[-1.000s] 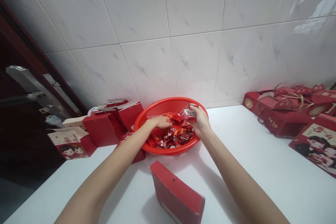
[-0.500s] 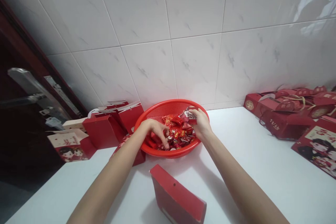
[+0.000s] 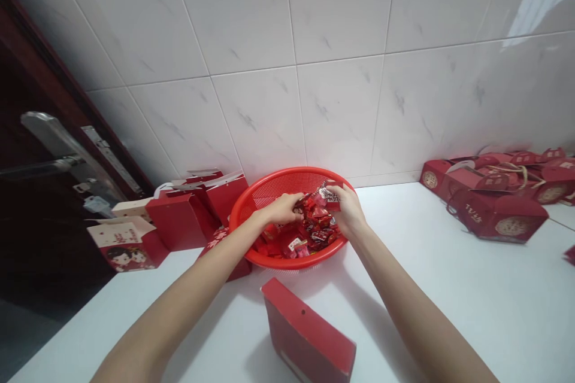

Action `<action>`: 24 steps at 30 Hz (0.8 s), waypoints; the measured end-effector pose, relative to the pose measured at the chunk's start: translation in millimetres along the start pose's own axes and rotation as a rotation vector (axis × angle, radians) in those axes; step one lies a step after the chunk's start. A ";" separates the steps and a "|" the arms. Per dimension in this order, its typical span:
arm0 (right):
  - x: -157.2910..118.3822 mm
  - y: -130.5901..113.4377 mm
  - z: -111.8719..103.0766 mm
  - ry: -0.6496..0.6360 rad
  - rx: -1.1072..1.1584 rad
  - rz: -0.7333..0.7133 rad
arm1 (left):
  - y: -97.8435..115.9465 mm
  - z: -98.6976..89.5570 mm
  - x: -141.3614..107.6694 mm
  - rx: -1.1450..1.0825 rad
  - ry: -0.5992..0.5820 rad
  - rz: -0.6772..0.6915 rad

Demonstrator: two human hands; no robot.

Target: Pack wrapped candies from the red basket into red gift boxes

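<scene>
A red plastic basket (image 3: 256, 194) stands against the wall, with a heap of red-wrapped candies (image 3: 321, 233) in it. My right hand (image 3: 349, 210) is at the basket's right side, its fingers closed on candy packets (image 3: 330, 196) with dark and white print. Over the middle of the heap, my left hand (image 3: 281, 210) has its thumb and fingers bent together at a wrapped candy (image 3: 300, 210), partly hidden by the fingers. On the white table in front of the basket stands a red cardboard box (image 3: 309, 329), slightly turned.
Several red gift boxes (image 3: 179, 221) stand left of the basket, one with a cartoon couple (image 3: 128, 251). More handled red boxes (image 3: 498, 215) are grouped at the right by the tiled wall (image 3: 341, 108). A dark door with a metal handle (image 3: 63, 149) is at the left.
My left hand has moved from the heap's near left part up towards my right hand. My right hand still holds its packets. The illustrated box at far right has left its place.
</scene>
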State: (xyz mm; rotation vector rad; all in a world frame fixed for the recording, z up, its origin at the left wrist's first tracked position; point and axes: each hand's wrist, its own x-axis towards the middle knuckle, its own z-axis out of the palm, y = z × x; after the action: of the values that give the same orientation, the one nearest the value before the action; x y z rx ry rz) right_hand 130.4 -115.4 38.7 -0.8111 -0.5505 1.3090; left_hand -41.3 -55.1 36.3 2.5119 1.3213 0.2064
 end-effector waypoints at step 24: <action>-1.3 -1.3 1.8 0.031 0.035 -0.010 | -24.7 -0.2 8.6 -0.253 0.238 0.015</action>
State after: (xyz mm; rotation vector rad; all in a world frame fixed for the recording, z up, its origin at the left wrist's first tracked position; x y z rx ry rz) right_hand 129.6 -116.4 41.0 -0.7974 -0.5048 1.2914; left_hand -55.7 -34.8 28.5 2.3372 1.2698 0.6516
